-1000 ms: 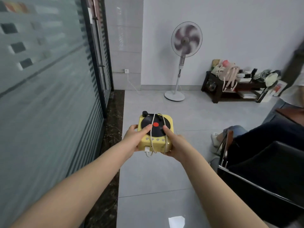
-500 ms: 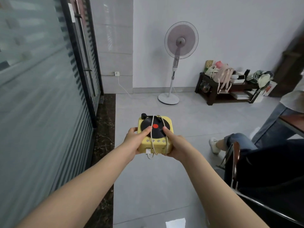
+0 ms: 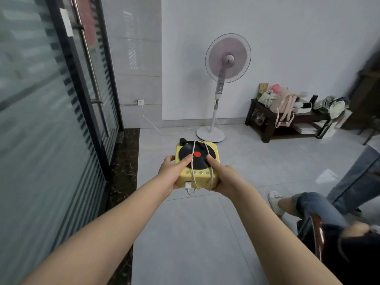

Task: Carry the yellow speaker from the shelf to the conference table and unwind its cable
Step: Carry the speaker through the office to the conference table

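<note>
I hold the yellow speaker (image 3: 202, 177) out in front of me at waist height, above the tiled floor. It is a small box shaped like a record player, with a black disc and a red centre on top. A white cable (image 3: 193, 161) is wound around it, its plug hanging at the near side. My left hand (image 3: 171, 171) grips the left side with the thumb on the disc. My right hand (image 3: 225, 179) grips the right side the same way. The conference table is not in view.
A frosted glass wall and door (image 3: 61, 120) run along my left. A standing fan (image 3: 224, 83) is ahead by the white wall. A dark low shelf (image 3: 269, 120) with bags stands at the right. A seated person's legs (image 3: 308, 204) and a chair (image 3: 316, 233) are close on my right.
The view has swung to the right and moved forward, so the fan and low shelf look nearer. The speaker stays held in both hands in the same grip.
</note>
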Motion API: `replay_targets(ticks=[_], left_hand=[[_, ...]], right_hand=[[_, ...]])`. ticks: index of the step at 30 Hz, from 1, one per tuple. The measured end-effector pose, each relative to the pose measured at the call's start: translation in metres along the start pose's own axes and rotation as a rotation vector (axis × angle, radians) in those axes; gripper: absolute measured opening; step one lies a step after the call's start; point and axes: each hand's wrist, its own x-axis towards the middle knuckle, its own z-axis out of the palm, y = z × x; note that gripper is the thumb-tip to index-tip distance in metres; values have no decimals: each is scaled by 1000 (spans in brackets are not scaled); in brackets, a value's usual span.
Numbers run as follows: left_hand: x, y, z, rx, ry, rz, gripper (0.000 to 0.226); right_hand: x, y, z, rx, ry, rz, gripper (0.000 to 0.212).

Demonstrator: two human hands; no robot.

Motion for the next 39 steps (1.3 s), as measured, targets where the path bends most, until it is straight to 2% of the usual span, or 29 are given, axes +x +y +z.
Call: replay_targets(ticks=[4,11,26,39], left_hand=[[41,16,7,23,-22,-10,66],[136,47,25,35,-90,-26,69],[331,121,49,130,-240,-53,66],[450,157,134,149,-334,-53,62]], right_hand=[[38,-17,2,15,1,21,65],[113,-54,4,46,71,15,56],[279,-127,26,97,227,27,60],[394,-182,-29,130,326,28,61]])
